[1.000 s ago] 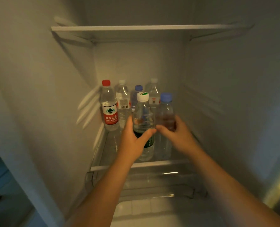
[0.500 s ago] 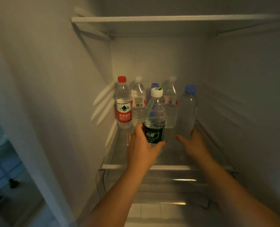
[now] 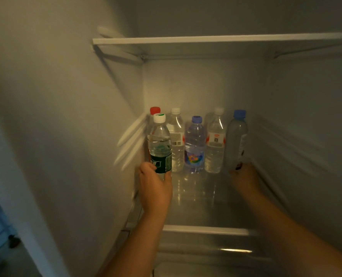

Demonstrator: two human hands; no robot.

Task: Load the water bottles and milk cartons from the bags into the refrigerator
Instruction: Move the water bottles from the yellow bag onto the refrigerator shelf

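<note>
Glass shelf (image 3: 198,206) first: my left grip (image 3: 155,188) curls round the green-label bottle (image 3: 160,144), slid leftward since a moment ago, now just before the red-capped bottle (image 3: 155,110). My right grip (image 3: 244,176) meets the blue-capped bottle (image 3: 236,140) at its base; too dim to tell if it holds. That bottle has joined the back row, so both seem nearly placed.

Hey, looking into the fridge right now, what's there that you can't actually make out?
1. Red-capped bottle: the head view shows only its cap; the green-labelled bottle in the left hand covers the rest.
2. Right hand: dim and blurred in the head view, at the base of the frosted blue-capped bottle; its grip is unclear.
3. Bottle labels: print too small and blurred to read.
</note>
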